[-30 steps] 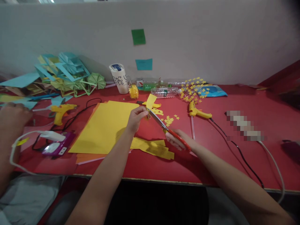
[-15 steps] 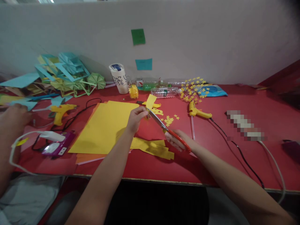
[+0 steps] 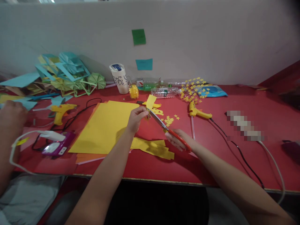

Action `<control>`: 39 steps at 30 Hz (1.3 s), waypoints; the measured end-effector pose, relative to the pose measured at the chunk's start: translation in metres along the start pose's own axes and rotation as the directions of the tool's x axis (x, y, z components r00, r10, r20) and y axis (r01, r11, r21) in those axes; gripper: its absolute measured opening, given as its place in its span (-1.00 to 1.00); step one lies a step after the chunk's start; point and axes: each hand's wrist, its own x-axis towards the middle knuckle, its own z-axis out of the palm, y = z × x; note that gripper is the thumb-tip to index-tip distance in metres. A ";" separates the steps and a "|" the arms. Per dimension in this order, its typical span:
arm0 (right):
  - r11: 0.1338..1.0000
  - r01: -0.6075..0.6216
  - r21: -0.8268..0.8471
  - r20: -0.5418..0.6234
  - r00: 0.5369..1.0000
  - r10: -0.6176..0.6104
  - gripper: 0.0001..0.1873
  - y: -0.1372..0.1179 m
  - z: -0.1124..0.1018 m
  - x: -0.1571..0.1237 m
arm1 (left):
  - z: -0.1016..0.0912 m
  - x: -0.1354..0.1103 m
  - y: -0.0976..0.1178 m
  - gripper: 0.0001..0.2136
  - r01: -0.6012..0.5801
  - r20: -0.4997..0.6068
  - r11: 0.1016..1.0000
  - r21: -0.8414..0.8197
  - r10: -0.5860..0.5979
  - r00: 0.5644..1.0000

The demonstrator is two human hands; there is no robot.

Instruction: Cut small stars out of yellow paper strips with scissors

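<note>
Pinched in my left hand [image 3: 138,118] is a small yellow paper strip [image 3: 151,100] that stands up above the fingertips. My right hand [image 3: 177,139] is wrapped around the red handles of a pair of scissors [image 3: 174,134]. The blades point up and left, and their tips reach the paper at my left fingers. Small yellow paper stars [image 3: 168,120] lie in a loose pile beyond the blades. Below my hands are yellow paper strips [image 3: 154,148], and a stack of yellow sheets [image 3: 100,128] lies to the left, partly behind my left forearm.
A yellow glue gun [image 3: 198,112] with a black cord lies right; another glue gun [image 3: 61,113] lies left near a purple power strip [image 3: 58,145]. Plastic bottles [image 3: 165,92] and a white tumbler [image 3: 119,79] line the wall. Another person's hand [image 3: 14,115] is at far left.
My hands, the scissors and the paper strip hold nearly the same position. At the far left, the other person's hand has shifted slightly left.
</note>
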 end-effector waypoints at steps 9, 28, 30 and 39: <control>0.992 0.060 0.109 -0.076 0.996 -0.052 -0.55 0.008 -0.004 0.005 | 0.002 0.000 -0.006 -0.82 0.038 0.012 0.997 -0.062 -0.037 0.999; 0.975 0.107 0.196 -0.259 0.964 -0.053 -0.67 0.008 -0.010 0.013 | 0.048 -0.026 -0.012 -0.84 0.429 0.378 0.885 0.181 -0.466 0.800; 0.981 0.093 0.171 -0.278 0.960 -0.042 -0.74 0.007 -0.011 0.013 | 0.048 -0.027 -0.012 -0.84 0.450 0.379 0.872 0.193 -0.489 0.786; 0.987 0.076 0.144 -0.485 0.874 0.004 -0.68 0.021 -0.033 0.029 | 0.031 -0.018 -0.015 -0.93 0.338 0.369 0.930 0.147 -0.368 0.853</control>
